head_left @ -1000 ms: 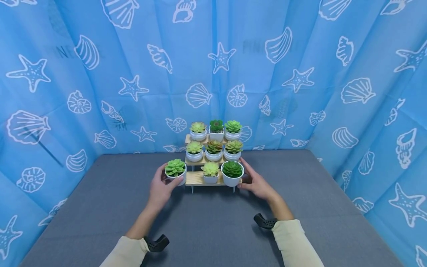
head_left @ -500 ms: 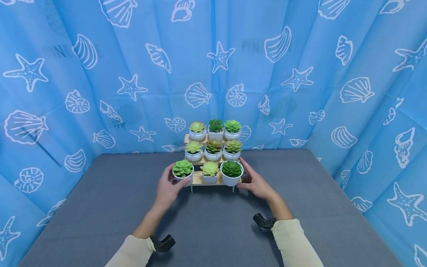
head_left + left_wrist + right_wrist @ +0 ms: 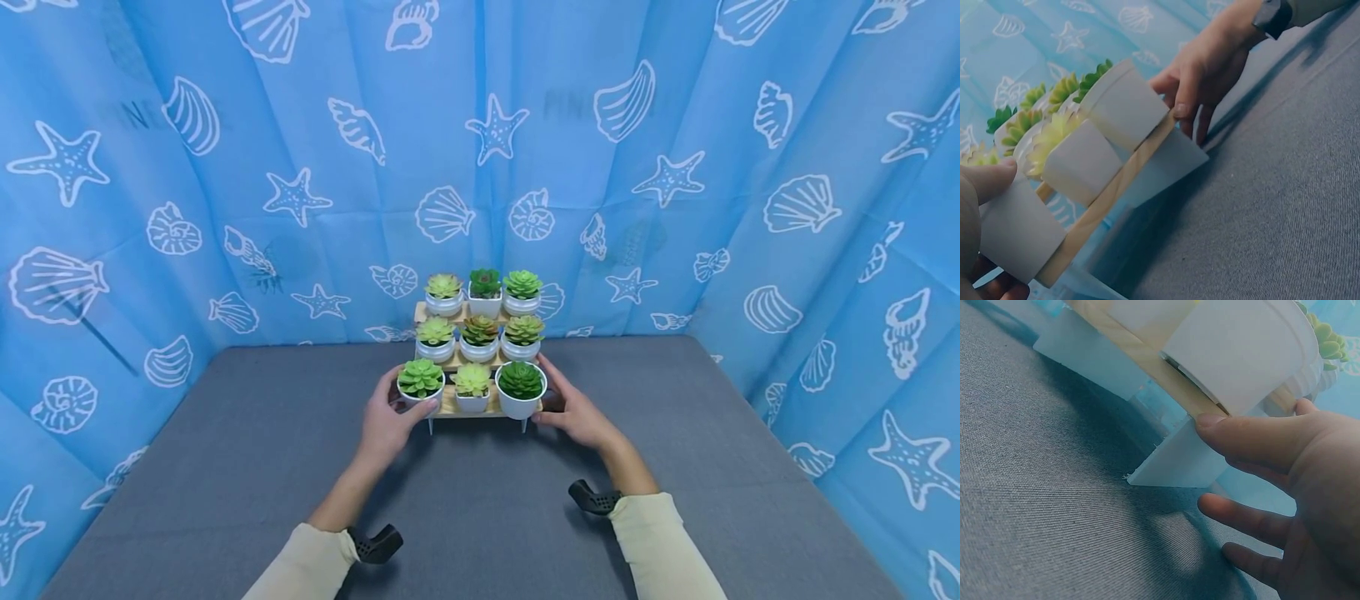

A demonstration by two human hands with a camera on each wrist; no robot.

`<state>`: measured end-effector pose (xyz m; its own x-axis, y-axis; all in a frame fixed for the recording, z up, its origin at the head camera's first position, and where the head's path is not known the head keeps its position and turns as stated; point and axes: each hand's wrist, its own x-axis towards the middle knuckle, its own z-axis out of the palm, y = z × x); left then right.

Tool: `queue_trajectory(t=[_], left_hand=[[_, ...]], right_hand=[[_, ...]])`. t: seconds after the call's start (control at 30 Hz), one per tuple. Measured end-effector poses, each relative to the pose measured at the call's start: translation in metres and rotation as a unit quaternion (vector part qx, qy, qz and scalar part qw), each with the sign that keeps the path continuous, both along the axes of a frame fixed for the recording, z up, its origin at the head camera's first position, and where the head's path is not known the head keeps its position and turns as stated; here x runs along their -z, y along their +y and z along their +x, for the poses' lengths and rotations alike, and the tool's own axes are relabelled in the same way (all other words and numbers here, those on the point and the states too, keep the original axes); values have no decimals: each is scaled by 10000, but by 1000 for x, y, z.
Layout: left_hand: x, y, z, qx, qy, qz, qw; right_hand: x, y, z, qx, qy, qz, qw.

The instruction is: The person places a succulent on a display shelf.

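In the head view a three-tier plant stand (image 3: 448, 408) with wooden shelves carries small potted succulents. My left hand (image 3: 384, 423) grips a light-green succulent in a round white pot (image 3: 421, 378) at the left end of the lowest shelf, thumb in front. In the left wrist view this pot's base (image 3: 1022, 228) meets the shelf end; whether its full weight rests there I cannot tell. My right hand (image 3: 583, 415) holds the right end of the same shelf beside a dark-green succulent (image 3: 521, 381). The right wrist view shows that thumb on the wood and the lower fingers spread.
A pale yellow-green succulent (image 3: 472, 381) stands mid-shelf, with several more pots on both upper tiers. Clear legs (image 3: 1182, 459) hold the stand above the grey cloth-covered table (image 3: 480, 517). A blue shell-patterned curtain (image 3: 480, 167) hangs close behind.
My left hand has moved right with the light-green succulent, from beside the stand to over the lowest shelf's left end. The right hand has stayed at the right end.
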<state>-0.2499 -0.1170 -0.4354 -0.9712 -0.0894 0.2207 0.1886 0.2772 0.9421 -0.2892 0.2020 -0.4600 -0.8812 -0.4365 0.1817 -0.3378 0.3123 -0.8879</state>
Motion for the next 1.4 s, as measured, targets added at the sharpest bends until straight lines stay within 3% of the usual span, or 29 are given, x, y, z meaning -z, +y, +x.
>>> queue_trajectory(t=[1.4], left_hand=[[3,7,-4,144,-204,191,9995]], right_hand=[[1,1,-1,-80,42,-120,9999]])
